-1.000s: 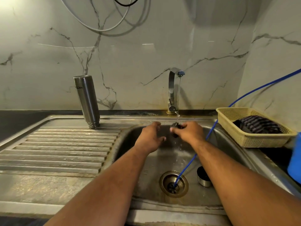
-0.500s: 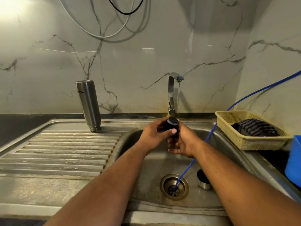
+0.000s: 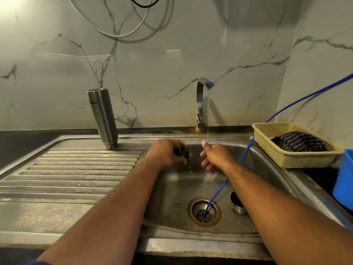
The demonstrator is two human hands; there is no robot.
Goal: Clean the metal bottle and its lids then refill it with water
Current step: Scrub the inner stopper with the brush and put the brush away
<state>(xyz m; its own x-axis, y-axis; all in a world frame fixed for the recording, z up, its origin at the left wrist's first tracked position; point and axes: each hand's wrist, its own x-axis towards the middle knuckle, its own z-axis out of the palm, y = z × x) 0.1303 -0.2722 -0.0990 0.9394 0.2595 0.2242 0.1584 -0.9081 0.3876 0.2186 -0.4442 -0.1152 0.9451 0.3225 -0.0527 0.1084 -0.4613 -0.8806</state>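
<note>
The metal bottle (image 3: 103, 117) stands upside down on the draining board at the back left. My left hand (image 3: 164, 153) grips a small black lid (image 3: 182, 153) over the left side of the sink basin (image 3: 172, 197), and drops fall from it. My right hand (image 3: 214, 156) is under the thin stream from the tap (image 3: 202, 104), fingers loosely spread and holding nothing. A second steel lid (image 3: 236, 204) lies on the basin floor, right of the drain (image 3: 204, 211).
A blue hose (image 3: 246, 148) runs from the right wall down into the drain. A beige basket (image 3: 294, 150) with a dark striped cloth sits right of the sink, and a blue container (image 3: 343, 180) stands beside it. The ribbed draining board (image 3: 66, 175) lies to the left.
My left hand took the black lid from between both hands and moved it left, away from the stream. My right hand let go and stays under the water.
</note>
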